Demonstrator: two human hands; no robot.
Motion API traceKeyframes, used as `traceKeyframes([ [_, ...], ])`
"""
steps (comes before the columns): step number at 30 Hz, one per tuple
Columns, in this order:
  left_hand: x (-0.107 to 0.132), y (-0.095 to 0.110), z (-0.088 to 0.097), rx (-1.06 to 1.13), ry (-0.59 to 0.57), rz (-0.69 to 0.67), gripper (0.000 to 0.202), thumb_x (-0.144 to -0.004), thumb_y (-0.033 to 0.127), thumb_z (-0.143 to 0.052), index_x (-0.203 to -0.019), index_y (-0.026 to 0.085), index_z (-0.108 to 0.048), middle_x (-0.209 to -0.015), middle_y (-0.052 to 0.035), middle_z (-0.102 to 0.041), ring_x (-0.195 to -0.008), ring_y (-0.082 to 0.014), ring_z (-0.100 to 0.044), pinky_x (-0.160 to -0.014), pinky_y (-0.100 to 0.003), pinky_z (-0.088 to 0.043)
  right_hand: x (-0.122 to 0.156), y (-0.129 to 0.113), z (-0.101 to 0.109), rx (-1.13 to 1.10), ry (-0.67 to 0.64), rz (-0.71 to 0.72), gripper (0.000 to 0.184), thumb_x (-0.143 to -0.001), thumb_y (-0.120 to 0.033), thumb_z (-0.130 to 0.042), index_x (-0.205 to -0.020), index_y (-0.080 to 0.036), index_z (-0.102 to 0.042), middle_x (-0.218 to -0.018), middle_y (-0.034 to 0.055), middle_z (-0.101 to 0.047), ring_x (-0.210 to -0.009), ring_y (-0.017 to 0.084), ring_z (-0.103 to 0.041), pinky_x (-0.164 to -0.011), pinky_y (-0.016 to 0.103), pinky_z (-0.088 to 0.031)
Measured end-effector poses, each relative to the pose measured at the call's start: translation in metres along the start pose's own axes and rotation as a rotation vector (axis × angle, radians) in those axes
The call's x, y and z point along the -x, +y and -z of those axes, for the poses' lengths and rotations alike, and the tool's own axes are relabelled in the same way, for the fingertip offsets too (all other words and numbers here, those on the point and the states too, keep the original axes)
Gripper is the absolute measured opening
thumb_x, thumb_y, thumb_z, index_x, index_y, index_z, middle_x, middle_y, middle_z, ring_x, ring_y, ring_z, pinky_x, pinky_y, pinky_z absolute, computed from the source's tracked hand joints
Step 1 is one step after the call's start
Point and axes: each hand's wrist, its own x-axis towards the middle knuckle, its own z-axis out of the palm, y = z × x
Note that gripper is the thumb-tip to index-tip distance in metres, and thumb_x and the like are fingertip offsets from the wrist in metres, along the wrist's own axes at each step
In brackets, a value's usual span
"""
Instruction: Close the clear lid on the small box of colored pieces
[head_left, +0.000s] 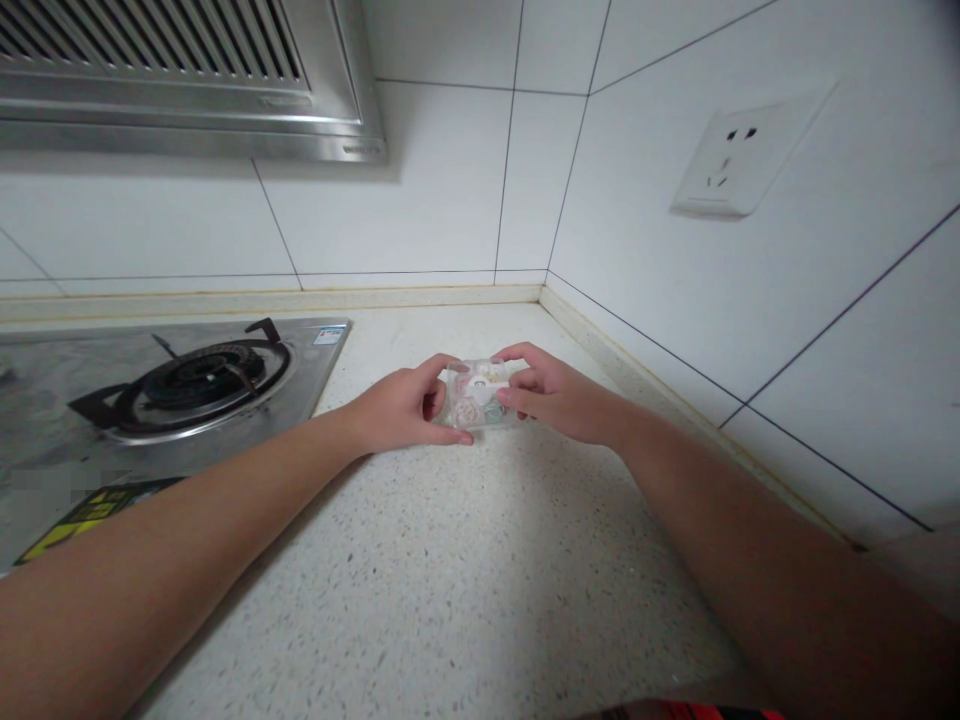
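A small clear plastic packet (478, 398) with pale round items inside sits low over the speckled countertop (450, 580), in the middle of the view. My left hand (401, 410) grips its left end, thumb on top and fingers curled under. My right hand (551, 392) pinches its right end with fingers closed. Whether the packet rests on the counter or hovers just above it is unclear.
A steel gas stove (150, 395) with a black burner grate lies to the left. A range hood (187, 90) hangs above it. White tiled walls meet in a corner behind; a wall socket (731, 160) is on the right wall.
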Motion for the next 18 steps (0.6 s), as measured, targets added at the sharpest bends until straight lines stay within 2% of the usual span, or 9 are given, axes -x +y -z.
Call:
traceKeyframes([
  [2,0.0,0.0,0.0,0.001,0.005,-0.001,0.077,-0.073,0.055,-0.077,-0.131,0.02,-0.041,-0.064,0.0083,-0.048,-0.055,-0.0112,-0.047,-0.051,-0.022,-0.033,0.0,-0.001,-0.005,-0.029,0.018,-0.001,0.04,-0.089,-0.033,-0.059,-0.123,-0.022,-0.042,-0.074,-0.003,-0.059,-0.062,0.012,-0.052,-0.057,0.025,-0.04],
  [6,-0.001,-0.001,-0.002,-0.025,0.033,0.013,0.08,-0.073,0.056,-0.077,-0.133,0.02,-0.038,-0.064,0.0083,-0.049,-0.056,-0.0118,-0.048,-0.052,-0.023,-0.033,0.0,-0.002,-0.015,-0.054,0.051,-0.025,0.049,-0.09,-0.031,-0.056,-0.132,-0.023,-0.032,-0.092,0.0017,-0.061,-0.061,0.01,-0.052,-0.056,0.025,-0.044],
  [10,-0.002,-0.003,-0.005,-0.027,0.047,0.038,0.084,-0.074,0.057,-0.076,-0.136,0.021,-0.033,-0.067,0.0072,-0.052,-0.057,-0.0128,-0.05,-0.053,-0.024,-0.034,0.0,-0.001,-0.017,-0.073,0.116,-0.022,0.048,-0.089,-0.034,-0.059,-0.128,-0.025,-0.033,-0.09,0.0001,-0.059,-0.06,0.01,-0.055,-0.051,0.024,-0.045],
  [14,-0.004,-0.007,-0.009,-0.016,0.006,0.054,0.094,-0.074,0.058,-0.076,-0.142,0.021,-0.023,-0.068,0.0073,-0.054,-0.057,-0.0136,-0.051,-0.052,-0.024,-0.034,-0.004,0.005,-0.005,-0.051,0.204,-0.022,0.036,-0.087,-0.035,-0.06,-0.117,-0.025,-0.043,-0.081,-0.0024,-0.058,-0.055,0.01,-0.053,-0.052,0.025,-0.047],
  [18,-0.004,-0.008,-0.009,-0.069,-0.023,0.057,0.08,-0.082,0.058,-0.068,-0.141,0.022,-0.027,-0.065,0.0079,-0.052,-0.057,-0.0134,-0.049,-0.054,-0.025,-0.033,-0.009,0.019,0.023,0.111,0.435,-0.11,0.029,-0.09,-0.036,-0.054,-0.114,-0.023,-0.048,-0.076,-0.0006,-0.061,-0.057,0.013,-0.057,-0.053,0.026,-0.048],
])
